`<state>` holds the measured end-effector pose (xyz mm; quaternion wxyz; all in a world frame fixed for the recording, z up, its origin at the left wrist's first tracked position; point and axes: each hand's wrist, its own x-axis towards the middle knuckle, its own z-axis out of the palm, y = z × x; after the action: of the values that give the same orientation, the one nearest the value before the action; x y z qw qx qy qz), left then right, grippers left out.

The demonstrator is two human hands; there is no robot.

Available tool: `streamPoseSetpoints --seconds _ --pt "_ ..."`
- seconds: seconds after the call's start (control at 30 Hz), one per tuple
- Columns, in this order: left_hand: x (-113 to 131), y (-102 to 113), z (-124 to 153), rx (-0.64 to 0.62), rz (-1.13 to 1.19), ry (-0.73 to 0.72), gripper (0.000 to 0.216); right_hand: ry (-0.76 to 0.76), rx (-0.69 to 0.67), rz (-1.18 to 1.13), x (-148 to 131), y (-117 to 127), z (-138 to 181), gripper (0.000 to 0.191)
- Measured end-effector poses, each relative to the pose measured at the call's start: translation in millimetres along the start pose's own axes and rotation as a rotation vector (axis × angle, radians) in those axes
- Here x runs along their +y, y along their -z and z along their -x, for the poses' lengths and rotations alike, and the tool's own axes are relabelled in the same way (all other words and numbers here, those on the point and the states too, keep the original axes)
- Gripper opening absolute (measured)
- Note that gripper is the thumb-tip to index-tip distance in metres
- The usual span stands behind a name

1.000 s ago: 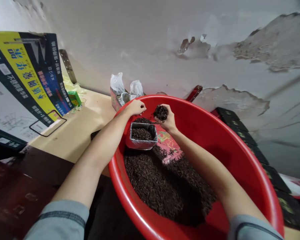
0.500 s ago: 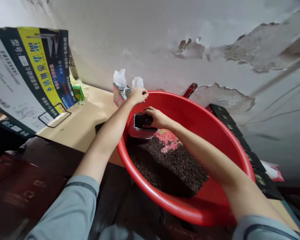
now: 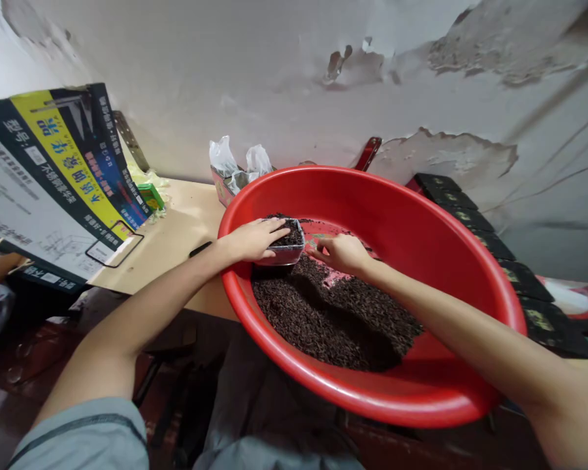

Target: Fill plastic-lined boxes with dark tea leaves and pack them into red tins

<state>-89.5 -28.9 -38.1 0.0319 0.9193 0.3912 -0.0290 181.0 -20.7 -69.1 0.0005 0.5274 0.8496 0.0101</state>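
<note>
My left hand (image 3: 255, 240) lies with fingers stretched over the left side of a clear plastic box (image 3: 290, 251), its fingertips on the dark contents. The box is filled with dark, dry bits that look like tea leaves and sits inside a large red basin (image 3: 475, 287), at its left. More of the dark tea leaves (image 3: 318, 320) cover the near part of the basin floor. Just right of the box, my right hand (image 3: 345, 253) is held low over the basin with curled fingers; whatever is inside them, if anything, is hidden.
A large printed carton (image 3: 53, 176) stands at the left on the wooden table (image 3: 186, 202). Behind the basin are a small box with plastic bags (image 3: 257, 160) and a red handle (image 3: 368, 153). Several black boxes (image 3: 524, 281) line the right side. Part of another person's arm (image 3: 0, 269) shows far left.
My right hand has moved right, out of the plastic box. My left hand has come down from the basin's rim onto the box, which now sits more level and shows leaves up to its top.
</note>
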Motion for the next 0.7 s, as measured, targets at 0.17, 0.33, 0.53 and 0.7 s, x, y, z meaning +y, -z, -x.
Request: streamPoseSetpoints --seconds 0.17,0.33,0.53,0.7 --pt "2 10 11 -0.086 -0.112 0.119 0.065 0.094 -0.121 0.011 -2 -2 5 0.041" --pt "13 4 -1 -0.141 -0.111 0.054 0.097 0.114 -0.071 -0.136 -4 -15 -1 0.041" --pt "21 13 -21 -0.329 -0.132 0.096 0.11 0.097 -0.097 -0.047 24 -34 -6 0.021" --pt "11 16 -31 -0.247 -0.087 0.098 0.113 0.06 -0.038 -0.104 51 -44 -17 0.028"
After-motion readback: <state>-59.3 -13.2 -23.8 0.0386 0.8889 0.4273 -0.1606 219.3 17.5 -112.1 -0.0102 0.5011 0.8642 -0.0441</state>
